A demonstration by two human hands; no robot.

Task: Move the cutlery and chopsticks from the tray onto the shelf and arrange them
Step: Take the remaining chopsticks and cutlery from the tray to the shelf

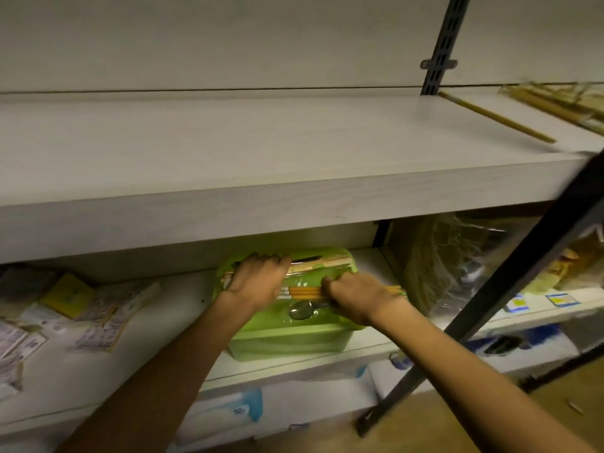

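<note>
A green plastic tray (287, 341) sits on the lower shelf, under the wide pale upper shelf (228, 145). Packs of orange-yellow chopsticks (302, 291) in clear wrap lie across the tray, with a metal spoon (302, 311) just below them. My left hand (258, 277) curls over the left end of the chopstick packs. My right hand (354, 297) grips their right end. More wrapped chopsticks (549, 104) and a loose stick (496, 117) lie at the right end of the upper shelf.
A dark metal upright (441, 44) and a slanted dark bar (510, 282) stand at the right. Packaged goods (98, 312) lie left of the tray, and crinkled clear-wrapped items (464, 256) lie right of it. Boxes (228, 410) sit below.
</note>
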